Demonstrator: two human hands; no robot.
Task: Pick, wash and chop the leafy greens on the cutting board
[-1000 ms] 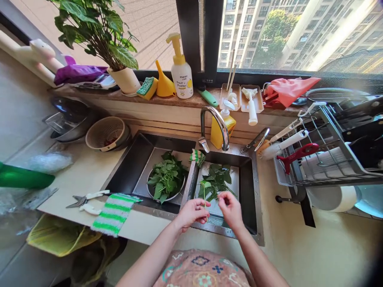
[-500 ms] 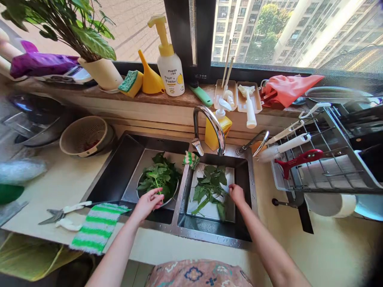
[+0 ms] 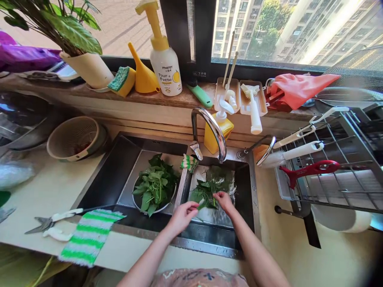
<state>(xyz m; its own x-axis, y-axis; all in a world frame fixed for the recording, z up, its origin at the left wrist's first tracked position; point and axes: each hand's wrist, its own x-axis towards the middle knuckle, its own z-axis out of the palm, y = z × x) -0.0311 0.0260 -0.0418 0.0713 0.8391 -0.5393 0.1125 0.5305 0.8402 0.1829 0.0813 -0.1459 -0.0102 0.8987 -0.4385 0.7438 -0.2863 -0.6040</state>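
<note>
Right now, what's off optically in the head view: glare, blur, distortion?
Head view: harsh light streaks the window; highlights glint on the faucet; the dish rack looks stretched toward the right edge; the lower right corner goes dark. Also head view: detail at the fingertips of the left hand and right hand is too small to tell.

The white pump bottle (image 3: pixel 166 71) stands on the windowsill (image 3: pixel 183 101). Left of the bottle, in order: yellow funnel (image 3: pixel 145 79), sponge (image 3: pixel 123 81), potted plant (image 3: pixel 89 71). Right of the bottle, in order: green-handled tool (image 3: pixel 202 95), white brush (image 3: pixel 255 113), red cloth (image 3: pixel 299 89).
</note>
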